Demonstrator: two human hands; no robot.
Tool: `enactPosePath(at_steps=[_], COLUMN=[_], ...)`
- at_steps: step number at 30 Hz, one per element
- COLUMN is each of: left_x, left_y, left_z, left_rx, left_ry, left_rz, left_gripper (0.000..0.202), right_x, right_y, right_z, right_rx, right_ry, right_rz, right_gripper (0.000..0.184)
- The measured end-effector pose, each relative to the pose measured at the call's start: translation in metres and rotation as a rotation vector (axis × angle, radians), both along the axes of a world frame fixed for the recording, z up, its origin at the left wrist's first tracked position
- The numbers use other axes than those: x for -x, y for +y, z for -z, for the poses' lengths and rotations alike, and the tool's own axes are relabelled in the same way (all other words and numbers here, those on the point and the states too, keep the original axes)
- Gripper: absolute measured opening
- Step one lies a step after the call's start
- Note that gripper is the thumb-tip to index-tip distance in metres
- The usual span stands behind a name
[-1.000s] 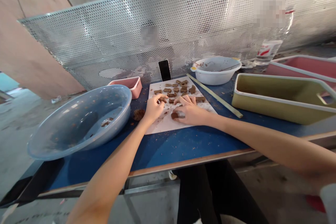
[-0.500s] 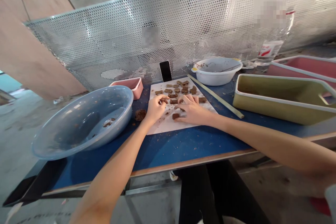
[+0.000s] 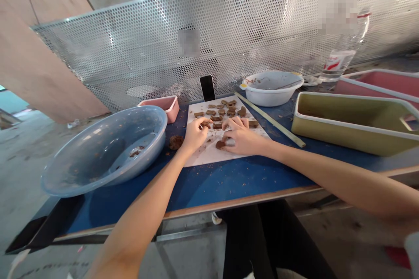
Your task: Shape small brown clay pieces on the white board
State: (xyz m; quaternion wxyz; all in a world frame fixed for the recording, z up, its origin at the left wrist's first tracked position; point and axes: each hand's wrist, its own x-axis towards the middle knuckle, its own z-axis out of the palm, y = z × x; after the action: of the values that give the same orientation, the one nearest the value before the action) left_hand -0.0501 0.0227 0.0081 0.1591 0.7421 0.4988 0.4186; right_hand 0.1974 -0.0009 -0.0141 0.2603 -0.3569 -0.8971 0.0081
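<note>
A white board (image 3: pixel 209 152) lies on the blue table (image 3: pixel 229 181) with several small brown clay-like pieces (image 3: pixel 225 109) on its far half. My left hand (image 3: pixel 194 133) rests on the board's left side, fingers curled, fingertips pinching a brown piece (image 3: pixel 205 124). My right hand (image 3: pixel 242 137) lies beside it, fingers bent over a small metal tool (image 3: pixel 230 141) next to a brown lump (image 3: pixel 220 144). A larger brown lump (image 3: pixel 176 141) sits on the table just left of the board.
A big blue basin (image 3: pixel 104 148) stands at the left, a pink box (image 3: pixel 162 104) behind it. A black phone (image 3: pixel 207 87) leans on the perforated metal screen (image 3: pixel 196 39). White bowl (image 3: pixel 271 87), pale stick (image 3: pixel 270 120), yellow-green tray (image 3: pixel 353 122), pink tray (image 3: pixel 379 83) and bottle (image 3: pixel 340 52) at right.
Both hands stay on the board with only small finger shifts; my right hand lifted off the brown lump and came back close beside it. The view drifted slightly.
</note>
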Motion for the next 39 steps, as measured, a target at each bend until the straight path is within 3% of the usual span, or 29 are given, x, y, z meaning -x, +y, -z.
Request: enactPosePath(at_steps=[5,12,18,25,32,39], left_x=[-0.001,-0.002,-0.002,-0.001,0.001,-0.001], left_y=[0.000,-0.002,-0.001,0.000,0.001,-0.001], left_z=[0.000,0.000,0.002,0.002,0.003,0.002], left_rx=[-0.005,-0.002,0.001,0.000,0.004,0.006], left_ry=[-0.008,0.006,0.010,0.012,-0.010,-0.011], left_rz=[0.018,0.026,0.015,0.010,0.022,0.039], left_gripper=[0.041,0.041,0.042,0.042,0.043,0.043], right_x=[0.001,0.003,0.007,0.006,0.001,0.010], right_y=[-0.001,-0.007,-0.004,-0.003,-0.008,-0.009], right_z=[0.001,-0.002,0.004,0.007,0.001,0.008], right_rx=[-0.021,0.028,0.074,0.068,0.016,0.044], right_ry=[0.006,-0.014,0.021,-0.004,-0.015,0.019], right_rz=[0.052,0.031,0.029,0.041,0.018,0.093], right_gripper=[0.032,0.028,0.023,0.025,0.038,0.034])
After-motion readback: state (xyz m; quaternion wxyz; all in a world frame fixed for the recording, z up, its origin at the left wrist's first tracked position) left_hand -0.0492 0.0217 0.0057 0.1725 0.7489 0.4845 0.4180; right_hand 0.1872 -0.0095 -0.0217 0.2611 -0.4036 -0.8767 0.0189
